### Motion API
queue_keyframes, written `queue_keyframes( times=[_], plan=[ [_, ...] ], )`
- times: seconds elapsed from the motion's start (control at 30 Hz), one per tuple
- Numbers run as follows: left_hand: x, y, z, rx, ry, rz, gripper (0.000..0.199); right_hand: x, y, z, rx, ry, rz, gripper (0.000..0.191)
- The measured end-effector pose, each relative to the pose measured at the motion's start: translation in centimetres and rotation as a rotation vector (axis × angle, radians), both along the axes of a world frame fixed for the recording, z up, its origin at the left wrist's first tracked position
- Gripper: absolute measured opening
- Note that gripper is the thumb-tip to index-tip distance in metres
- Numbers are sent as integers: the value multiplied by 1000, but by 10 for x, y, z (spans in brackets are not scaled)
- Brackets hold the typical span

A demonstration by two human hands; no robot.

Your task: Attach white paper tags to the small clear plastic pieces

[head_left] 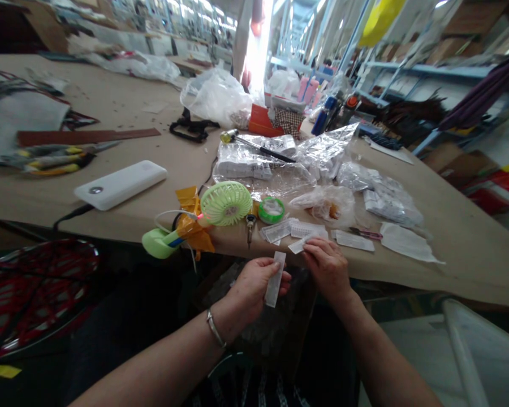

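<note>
My left hand [257, 282], with a metal bangle at the wrist, pinches a narrow, translucent white strip [275, 280] just off the table edge. To its right, my right hand [326, 263] rests at the edge with its fingers closed on the end of another whitish strip [297, 245]. Beyond that hand lie more pale pieces: a ridged one [307, 229] and a flat clear one [277, 230]. A further strip [354, 241] lies to the right, beside small pink-handled tweezers or scissors [367, 233]; I cannot tell which.
A green fan [225, 203] is taped at the table's front edge, near a pointed metal tool [250, 223] and a round green container [271, 209]. A white power bank [121, 185] and pliers [59, 158] lie left. Plastic-wrapped bundles [254, 164] sit behind.
</note>
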State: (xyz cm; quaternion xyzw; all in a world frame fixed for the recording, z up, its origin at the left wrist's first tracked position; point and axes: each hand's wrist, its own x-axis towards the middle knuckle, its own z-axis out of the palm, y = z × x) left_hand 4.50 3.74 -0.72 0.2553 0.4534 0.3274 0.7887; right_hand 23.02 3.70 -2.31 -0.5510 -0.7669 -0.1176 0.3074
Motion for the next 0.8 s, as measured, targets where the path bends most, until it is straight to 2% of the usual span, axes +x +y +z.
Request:
queue_keyframes(
  times=[0.13,0.2,0.33,0.43,0.57,0.67,0.73,0.8],
  plan=[
    [0,2,3,-51,-23,-22,13,-3,-4,1,29,204,52,11],
    [0,3,5,-76,-74,-47,14,-8,-10,4,37,281,137,12],
    [1,3,7,-58,-256,-67,9,-23,-22,8,-20,204,443,12],
    [2,1,5,-59,-356,-32,8,-32,-28,8,-49,149,511,13],
    [3,-2,3,-67,-339,-33,10,-37,-32,5,-81,122,496,14],
    [2,-4,6,-58,-259,-23,7,-28,-33,7,-88,95,464,15],
    [1,-4,9,-79,-189,-28,7,-11,-32,9,-67,73,321,25],
    [0,-3,11,-101,-118,-45,8,13,-28,8,-12,43,49,36]
  ],
)
